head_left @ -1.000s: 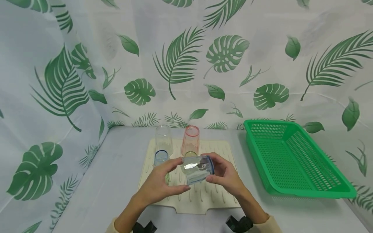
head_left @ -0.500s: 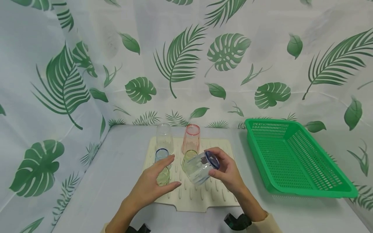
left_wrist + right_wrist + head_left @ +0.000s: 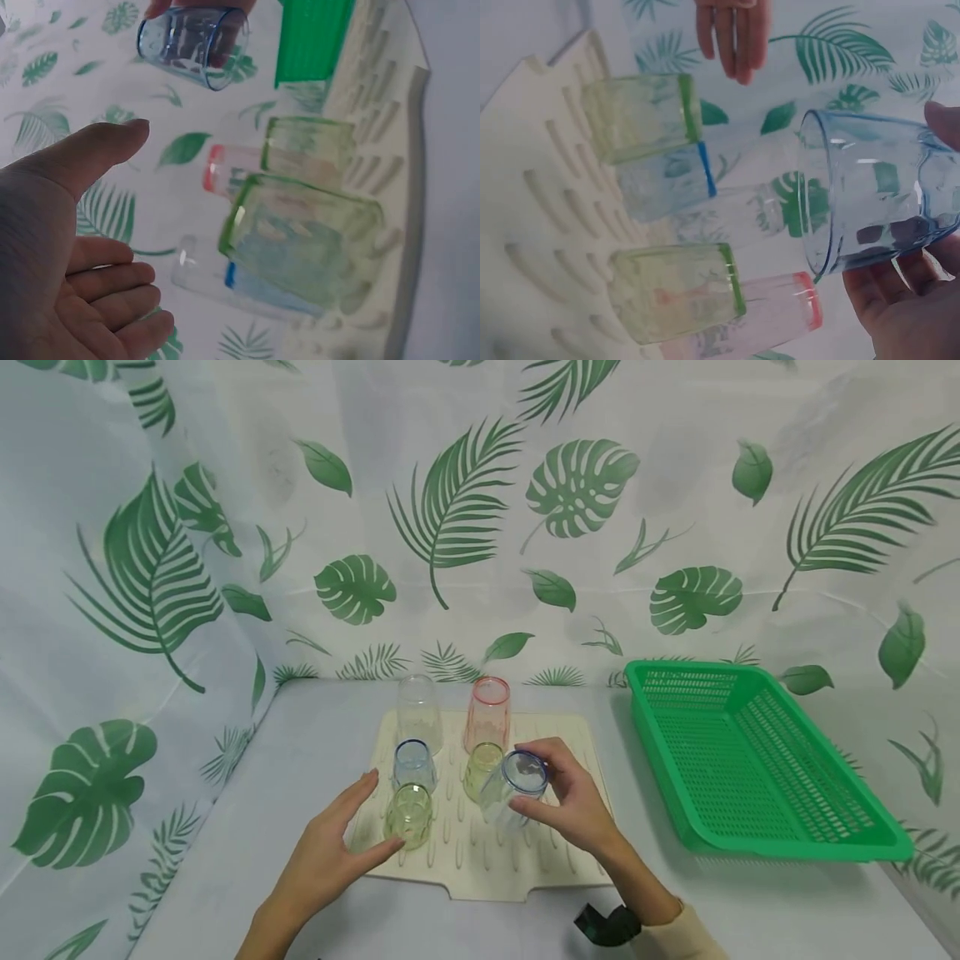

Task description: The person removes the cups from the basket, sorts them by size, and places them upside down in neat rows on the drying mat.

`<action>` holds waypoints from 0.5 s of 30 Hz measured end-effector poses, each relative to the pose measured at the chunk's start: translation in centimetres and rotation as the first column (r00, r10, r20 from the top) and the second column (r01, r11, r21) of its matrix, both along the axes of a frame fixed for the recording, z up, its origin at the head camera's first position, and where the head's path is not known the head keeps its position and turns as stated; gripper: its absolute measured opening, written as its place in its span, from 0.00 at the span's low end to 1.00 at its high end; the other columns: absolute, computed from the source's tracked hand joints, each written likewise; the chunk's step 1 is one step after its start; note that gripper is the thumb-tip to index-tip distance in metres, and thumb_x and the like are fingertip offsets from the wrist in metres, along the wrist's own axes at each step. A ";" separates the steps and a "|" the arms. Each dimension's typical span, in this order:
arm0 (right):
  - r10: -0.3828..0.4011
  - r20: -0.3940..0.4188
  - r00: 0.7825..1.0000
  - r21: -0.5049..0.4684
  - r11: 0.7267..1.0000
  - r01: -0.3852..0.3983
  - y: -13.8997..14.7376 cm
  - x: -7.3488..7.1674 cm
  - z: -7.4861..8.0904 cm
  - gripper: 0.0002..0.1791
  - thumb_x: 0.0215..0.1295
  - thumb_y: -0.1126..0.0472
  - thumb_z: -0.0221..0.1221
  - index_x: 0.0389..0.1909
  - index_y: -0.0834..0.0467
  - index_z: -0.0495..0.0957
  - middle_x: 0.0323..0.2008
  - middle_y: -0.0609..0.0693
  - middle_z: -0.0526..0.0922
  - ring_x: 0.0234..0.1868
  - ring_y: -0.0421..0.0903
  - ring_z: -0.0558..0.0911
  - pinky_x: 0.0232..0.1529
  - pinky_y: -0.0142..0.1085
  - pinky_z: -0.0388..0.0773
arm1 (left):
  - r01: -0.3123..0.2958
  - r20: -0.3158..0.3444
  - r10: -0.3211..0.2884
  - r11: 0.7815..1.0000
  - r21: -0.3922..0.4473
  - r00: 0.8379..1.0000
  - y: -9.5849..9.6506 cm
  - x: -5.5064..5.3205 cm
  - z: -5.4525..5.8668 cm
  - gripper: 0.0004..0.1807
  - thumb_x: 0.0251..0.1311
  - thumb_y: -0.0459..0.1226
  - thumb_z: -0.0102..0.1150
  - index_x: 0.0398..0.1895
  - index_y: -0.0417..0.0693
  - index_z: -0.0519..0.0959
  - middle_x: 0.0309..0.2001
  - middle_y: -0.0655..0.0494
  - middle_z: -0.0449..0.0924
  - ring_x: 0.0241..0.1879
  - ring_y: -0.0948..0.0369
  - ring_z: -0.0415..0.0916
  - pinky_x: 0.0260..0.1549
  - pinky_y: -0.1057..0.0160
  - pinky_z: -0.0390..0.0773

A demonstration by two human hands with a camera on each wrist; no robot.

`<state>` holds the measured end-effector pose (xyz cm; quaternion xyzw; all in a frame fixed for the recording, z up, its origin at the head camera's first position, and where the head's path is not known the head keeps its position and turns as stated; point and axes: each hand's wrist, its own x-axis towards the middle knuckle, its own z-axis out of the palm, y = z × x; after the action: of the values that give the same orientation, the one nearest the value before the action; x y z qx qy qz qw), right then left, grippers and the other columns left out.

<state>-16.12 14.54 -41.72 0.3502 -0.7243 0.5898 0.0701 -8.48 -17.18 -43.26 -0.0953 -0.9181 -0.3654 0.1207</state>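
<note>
My right hand (image 3: 570, 802) grips a blue-tinted glass (image 3: 517, 783) near its base, above the front right of the cream drying mat (image 3: 468, 881). The held glass has its wide mouth tilted down, as the right wrist view shows. My left hand (image 3: 322, 852) is spread, thumb apart from the fingers, beside the front green glass (image 3: 408, 818) and holding nothing. Behind that green glass stands a small blue glass (image 3: 413, 765), then a tall clear glass (image 3: 418, 714). To the right, a second green glass (image 3: 482, 772), partly hidden by the held one, stands before a tall pink glass (image 3: 488, 714).
A green perforated plastic basket (image 3: 678, 777) sits on the table right of the mat. The white table (image 3: 285, 777) ends at a leaf-printed backdrop (image 3: 585, 643) behind and on the left.
My left hand has let go of the blue glass and drawn back left. My right hand has turned the glass from lying sideways to nearly upright, mouth down, lowering it toward the mat.
</note>
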 end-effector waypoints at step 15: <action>-0.160 0.051 0.986 0.215 0.966 0.146 -1.1 0.3 -3.4 0.35 0.48 0.53 0.71 0.59 0.48 0.69 0.52 0.47 0.74 0.54 0.42 0.75 0.53 0.37 0.78 | -0.041 0.214 0.057 0.996 -0.079 0.975 -2.3 0.4 -4.4 0.57 0.40 0.61 0.68 0.71 0.44 0.57 0.72 0.48 0.56 0.71 0.50 0.55 0.65 0.46 0.63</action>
<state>-15.86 13.40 -45.14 0.2785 -0.8094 0.5142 0.0533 -8.11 -19.48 -47.70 -0.0370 -0.9407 -0.3361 0.0256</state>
